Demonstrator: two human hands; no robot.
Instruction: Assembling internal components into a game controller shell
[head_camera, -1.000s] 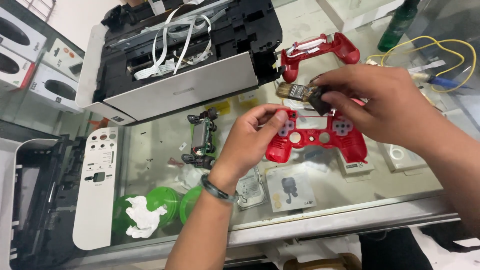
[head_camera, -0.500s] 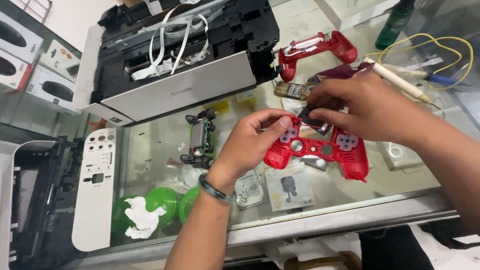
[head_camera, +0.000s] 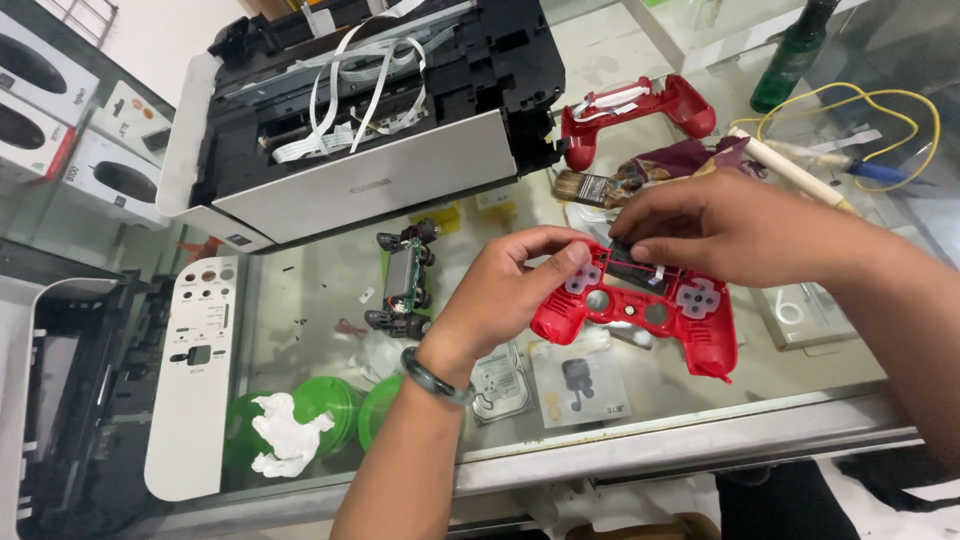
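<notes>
A red game controller front shell (head_camera: 690, 320) lies inside-up on the glass counter (head_camera: 320, 290). My left hand (head_camera: 510, 290) grips its left end, thumb on the rim. My right hand (head_camera: 730, 225) presses a small black part (head_camera: 630, 262) into the shell's middle with its fingertips. The red rear shell half (head_camera: 640, 105) lies farther back. A green controller circuit board with sticks (head_camera: 403, 280) sits left of my left hand.
An opened white and black printer (head_camera: 360, 130) fills the back. A white printer panel (head_camera: 195, 380) and another printer part (head_camera: 60, 400) lie at left. A brush (head_camera: 590, 187), yellow cable (head_camera: 900, 110), green bottle (head_camera: 790, 55) and white stick (head_camera: 790, 168) sit at right.
My right hand has come down from above the shell and now presses the black part into its middle. The shell has shifted slightly under my left hand.
</notes>
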